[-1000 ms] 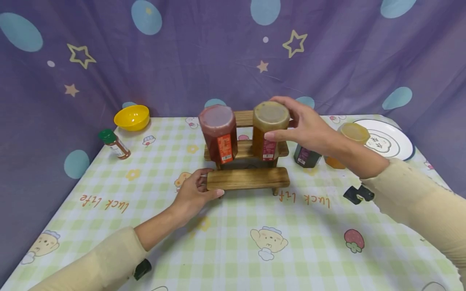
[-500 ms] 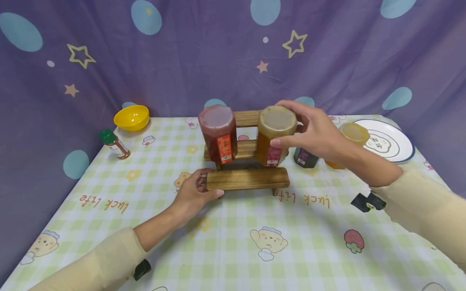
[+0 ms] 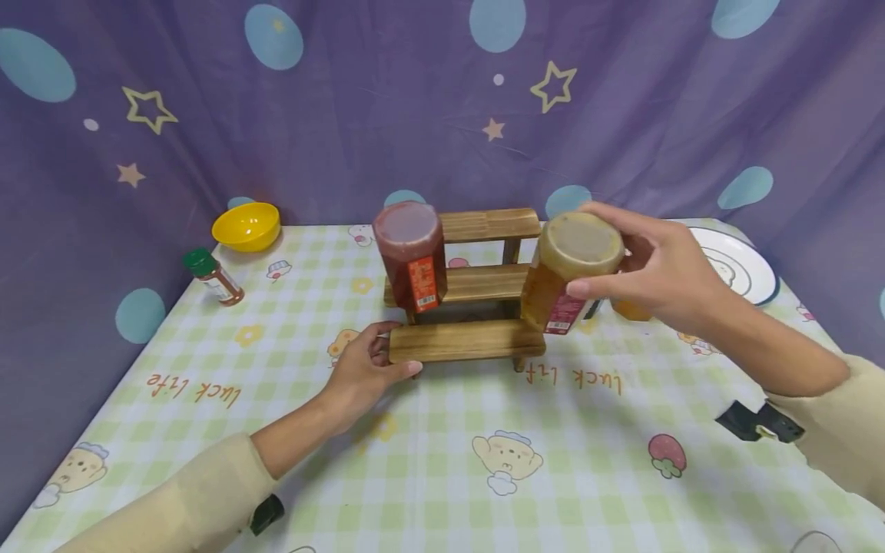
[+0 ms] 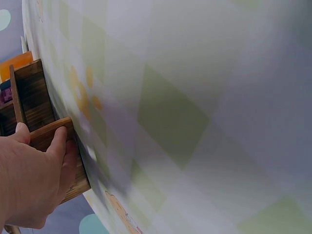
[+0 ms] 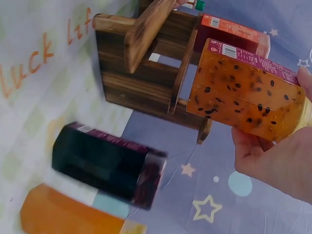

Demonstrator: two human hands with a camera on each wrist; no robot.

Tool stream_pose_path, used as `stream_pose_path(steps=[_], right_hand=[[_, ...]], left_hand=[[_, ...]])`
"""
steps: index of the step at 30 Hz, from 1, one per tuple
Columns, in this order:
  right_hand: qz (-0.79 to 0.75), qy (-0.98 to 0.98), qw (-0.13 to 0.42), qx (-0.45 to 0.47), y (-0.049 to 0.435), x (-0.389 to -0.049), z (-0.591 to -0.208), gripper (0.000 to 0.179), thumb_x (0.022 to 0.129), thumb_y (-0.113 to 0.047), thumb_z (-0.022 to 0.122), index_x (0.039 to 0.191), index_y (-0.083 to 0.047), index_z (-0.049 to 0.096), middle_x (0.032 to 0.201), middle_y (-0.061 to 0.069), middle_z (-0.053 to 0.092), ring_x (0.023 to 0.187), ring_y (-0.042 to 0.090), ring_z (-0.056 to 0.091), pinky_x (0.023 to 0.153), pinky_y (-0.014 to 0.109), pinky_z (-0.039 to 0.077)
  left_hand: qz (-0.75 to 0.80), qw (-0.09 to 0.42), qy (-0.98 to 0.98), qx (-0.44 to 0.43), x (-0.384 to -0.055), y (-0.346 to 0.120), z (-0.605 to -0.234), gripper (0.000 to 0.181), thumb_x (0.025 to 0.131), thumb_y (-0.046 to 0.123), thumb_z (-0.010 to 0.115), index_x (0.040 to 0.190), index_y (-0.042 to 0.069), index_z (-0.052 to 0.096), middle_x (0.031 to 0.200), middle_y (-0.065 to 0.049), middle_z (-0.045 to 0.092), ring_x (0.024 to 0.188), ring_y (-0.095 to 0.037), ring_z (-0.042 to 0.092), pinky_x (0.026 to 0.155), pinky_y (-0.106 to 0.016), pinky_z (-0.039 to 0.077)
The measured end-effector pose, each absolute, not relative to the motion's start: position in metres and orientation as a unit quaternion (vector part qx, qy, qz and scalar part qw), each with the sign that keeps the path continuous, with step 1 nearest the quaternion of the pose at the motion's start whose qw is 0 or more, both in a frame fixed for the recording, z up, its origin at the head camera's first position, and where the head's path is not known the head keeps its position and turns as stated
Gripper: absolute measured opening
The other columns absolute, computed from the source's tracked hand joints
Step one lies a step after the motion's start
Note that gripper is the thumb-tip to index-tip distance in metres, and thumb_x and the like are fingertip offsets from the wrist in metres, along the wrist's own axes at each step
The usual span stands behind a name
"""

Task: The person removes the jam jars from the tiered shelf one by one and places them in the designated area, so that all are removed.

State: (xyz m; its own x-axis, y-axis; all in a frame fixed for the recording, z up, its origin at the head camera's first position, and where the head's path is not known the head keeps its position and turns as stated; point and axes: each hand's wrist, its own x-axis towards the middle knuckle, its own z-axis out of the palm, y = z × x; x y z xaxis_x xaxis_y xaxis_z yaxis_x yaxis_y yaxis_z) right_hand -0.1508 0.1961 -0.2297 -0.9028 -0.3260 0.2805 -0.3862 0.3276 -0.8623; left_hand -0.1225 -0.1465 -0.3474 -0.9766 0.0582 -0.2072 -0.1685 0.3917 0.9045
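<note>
My right hand (image 3: pixel 667 265) grips a jar of orange jam (image 3: pixel 577 250) with a pale lid, tilted in the air by the right end of a wooden three-step rack (image 3: pixel 466 342). Black seeds show through this jam jar (image 5: pixel 243 92) in the right wrist view. On the rack's middle step, at its left, stands a jar of dark red jam (image 3: pixel 409 250) with an orange-red label. My left hand (image 3: pixel 362 365) holds the left end of the lowest step, thumb in front. In the left wrist view, the fingers (image 4: pixel 57 144) lie over that step's end.
Right of the rack stand a dark jar (image 5: pixel 105 163) and another orange jar (image 5: pixel 68 214), mostly hidden in the head view. A white plate (image 3: pixel 750 269) lies behind them. At the far left are a yellow bowl (image 3: pixel 247 228) and a green-capped seasoning bottle (image 3: pixel 216 278).
My right hand has lifted the orange jam jar off the middle step and carried it right and nearer, tilting it. The left hand and the red jar stay in place.
</note>
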Motion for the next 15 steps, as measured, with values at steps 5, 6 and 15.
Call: stream_pose_path(steps=[5,6,15], right_hand=[[0.524,-0.829,0.045,0.193,0.217,-0.141,-0.237,0.065,0.073,0.002,0.081,0.132,-0.012,0.056,0.120,0.005,0.062,0.099,0.015,0.062,0.078,0.019,0.051],[0.522,-0.831,0.045,0.189,0.221,-0.139,-0.240,0.067,0.073,0.003,0.081,0.134,-0.012,0.056,0.122,0.003,0.061,0.100,0.013,0.062,0.078,0.018,0.051],[0.504,-0.849,0.060,0.148,0.247,-0.124,-0.260,0.071,0.070,0.007,0.081,0.134,-0.012,0.056,0.118,-0.001,0.062,0.094,0.007,0.063,0.071,0.015,0.050]], left_hand=[[0.552,0.106,0.827,-0.032,-0.123,-0.146,-0.347,0.067,0.081,0.017,0.079,0.138,0.013,0.044,0.101,-0.006,0.049,0.081,-0.017,0.040,0.063,-0.024,0.037],[0.550,0.106,0.828,-0.033,-0.123,-0.146,-0.347,0.067,0.081,0.018,0.079,0.138,0.014,0.044,0.101,-0.006,0.048,0.082,-0.017,0.040,0.063,-0.024,0.037],[0.551,0.108,0.827,-0.034,-0.122,-0.147,-0.345,0.067,0.082,0.018,0.078,0.138,0.013,0.044,0.103,-0.006,0.049,0.082,-0.017,0.041,0.063,-0.023,0.038]])
